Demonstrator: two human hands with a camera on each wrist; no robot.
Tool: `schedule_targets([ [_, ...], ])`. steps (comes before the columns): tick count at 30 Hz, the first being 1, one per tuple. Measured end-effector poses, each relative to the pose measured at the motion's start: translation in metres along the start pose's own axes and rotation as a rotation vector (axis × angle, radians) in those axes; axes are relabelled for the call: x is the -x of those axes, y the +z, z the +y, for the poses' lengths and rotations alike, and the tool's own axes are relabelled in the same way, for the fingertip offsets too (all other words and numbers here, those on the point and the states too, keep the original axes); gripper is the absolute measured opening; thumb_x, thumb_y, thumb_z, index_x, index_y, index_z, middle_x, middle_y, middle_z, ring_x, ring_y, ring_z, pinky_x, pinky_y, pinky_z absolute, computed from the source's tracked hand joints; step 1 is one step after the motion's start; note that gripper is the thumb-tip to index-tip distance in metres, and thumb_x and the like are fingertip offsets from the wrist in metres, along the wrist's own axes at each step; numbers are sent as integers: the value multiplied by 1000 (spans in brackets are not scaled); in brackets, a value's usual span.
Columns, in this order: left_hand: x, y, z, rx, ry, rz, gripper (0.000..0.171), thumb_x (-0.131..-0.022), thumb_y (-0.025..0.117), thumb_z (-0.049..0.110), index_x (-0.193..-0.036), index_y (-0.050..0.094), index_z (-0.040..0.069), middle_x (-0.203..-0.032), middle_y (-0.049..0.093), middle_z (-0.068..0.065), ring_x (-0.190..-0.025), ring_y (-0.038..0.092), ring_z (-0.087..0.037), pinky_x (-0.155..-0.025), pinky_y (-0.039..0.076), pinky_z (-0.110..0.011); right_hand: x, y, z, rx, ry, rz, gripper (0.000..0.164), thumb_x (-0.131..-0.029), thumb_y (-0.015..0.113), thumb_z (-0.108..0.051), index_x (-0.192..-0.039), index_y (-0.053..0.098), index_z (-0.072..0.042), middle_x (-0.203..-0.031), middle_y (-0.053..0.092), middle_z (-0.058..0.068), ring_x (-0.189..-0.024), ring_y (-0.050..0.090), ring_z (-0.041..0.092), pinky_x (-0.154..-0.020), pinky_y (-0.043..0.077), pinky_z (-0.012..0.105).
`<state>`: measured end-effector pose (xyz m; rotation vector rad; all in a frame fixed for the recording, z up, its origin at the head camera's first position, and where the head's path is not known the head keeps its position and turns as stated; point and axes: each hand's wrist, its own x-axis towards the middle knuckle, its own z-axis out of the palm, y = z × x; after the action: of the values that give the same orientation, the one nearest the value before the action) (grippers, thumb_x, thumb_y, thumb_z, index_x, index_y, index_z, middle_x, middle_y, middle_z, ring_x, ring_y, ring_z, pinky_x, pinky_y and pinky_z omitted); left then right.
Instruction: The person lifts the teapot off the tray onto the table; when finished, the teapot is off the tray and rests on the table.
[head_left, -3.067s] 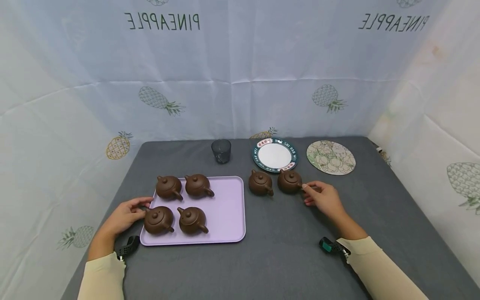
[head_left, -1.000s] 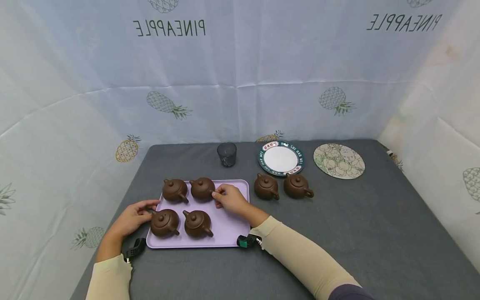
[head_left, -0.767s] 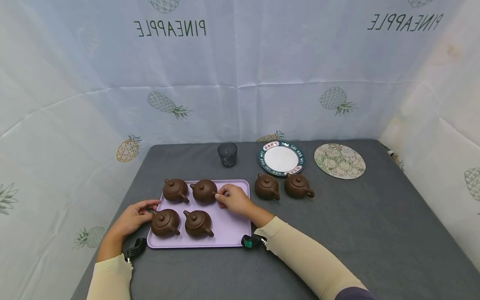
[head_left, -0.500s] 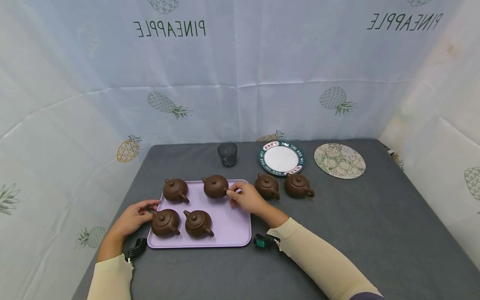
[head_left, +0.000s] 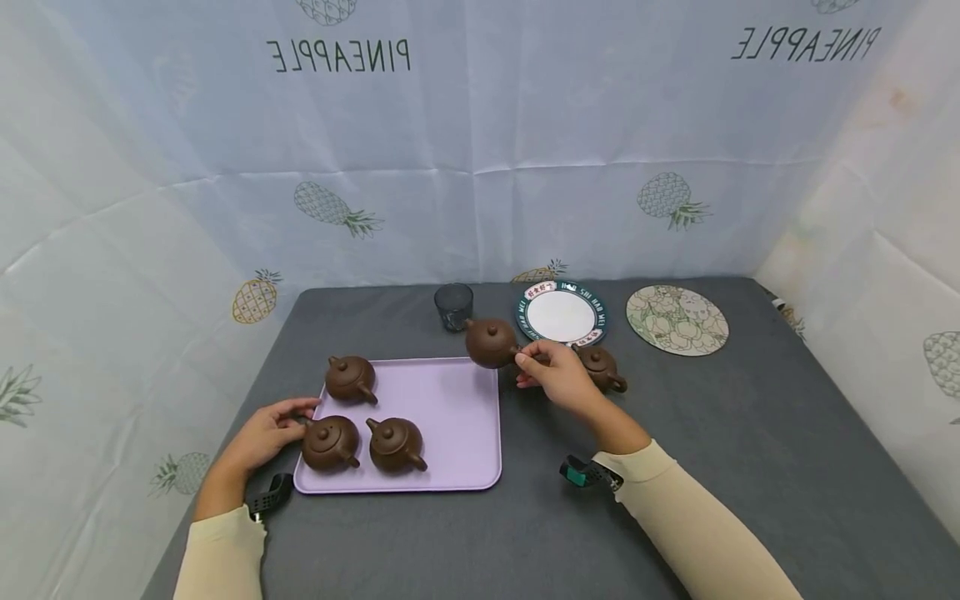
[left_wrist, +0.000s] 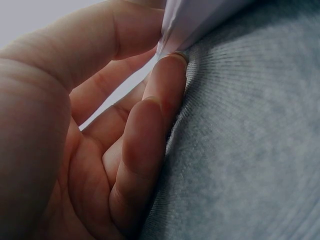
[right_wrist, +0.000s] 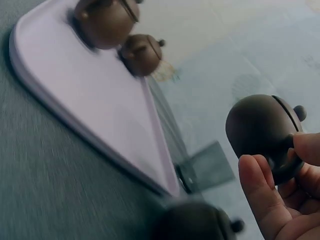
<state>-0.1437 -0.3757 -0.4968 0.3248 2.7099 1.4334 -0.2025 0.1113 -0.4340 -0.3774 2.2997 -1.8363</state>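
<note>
My right hand (head_left: 558,377) pinches the handle of a small brown teapot (head_left: 491,342), raised off the surface past the far right corner of the lilac tray (head_left: 457,433). In the right wrist view the same teapot (right_wrist: 262,125) hangs from thumb and fingers. Three similar teapots stay on the tray: one at the far left (head_left: 350,379), one at the near left (head_left: 330,443) and one beside it (head_left: 397,444). My left hand (head_left: 266,435) holds the tray's left edge; in the left wrist view thumb and fingertips meet at the tray's rim (left_wrist: 172,30).
Another teapot (head_left: 600,367) stands right of the tray, partly behind my right hand; a further one there is hidden. Behind are a dark glass (head_left: 454,307), a green-rimmed plate (head_left: 561,315) and a patterned round mat (head_left: 677,321). Pineapple-print cloth walls surround the grey table (head_left: 465,542).
My right hand came from the right-hand teapots to the tray, gripped the far middle teapot by its handle, and lifted it off rightward. My left hand has stayed at the tray edge.
</note>
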Motion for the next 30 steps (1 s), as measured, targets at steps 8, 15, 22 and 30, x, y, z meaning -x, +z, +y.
schedule_targets([
  [8,0,-2,-2,-2,10,9,41,-84,67,-3,-124,59,-6,-99,64,-9,-63,55,-8,-60,45,-24,25,-44,0,27,-17,68,23,-99,58,-14,-102,57,9,-93,62,23,-79,68,28,-77,53,47],
  [15,-2,-1,-3,-5,10,0,41,-85,67,-3,-124,59,-6,-99,64,-10,-64,56,-9,-61,45,-24,49,-81,6,72,8,127,29,-99,57,-17,-107,55,11,-98,61,29,-81,69,30,-78,53,44],
  [22,-2,1,-1,-25,10,10,40,-83,66,-4,-123,61,-5,-99,63,-14,-62,52,-8,-58,43,-24,71,-112,15,122,47,196,35,-100,55,-23,-109,54,11,-95,63,24,-81,70,23,-78,54,38],
  [30,-1,0,0,-28,12,16,40,-84,66,-4,-123,61,-5,-100,63,-18,-62,53,-8,-59,44,-24,95,-137,28,157,102,274,41,-101,52,-28,-113,52,11,-107,56,31,-82,68,15,-79,53,34],
])
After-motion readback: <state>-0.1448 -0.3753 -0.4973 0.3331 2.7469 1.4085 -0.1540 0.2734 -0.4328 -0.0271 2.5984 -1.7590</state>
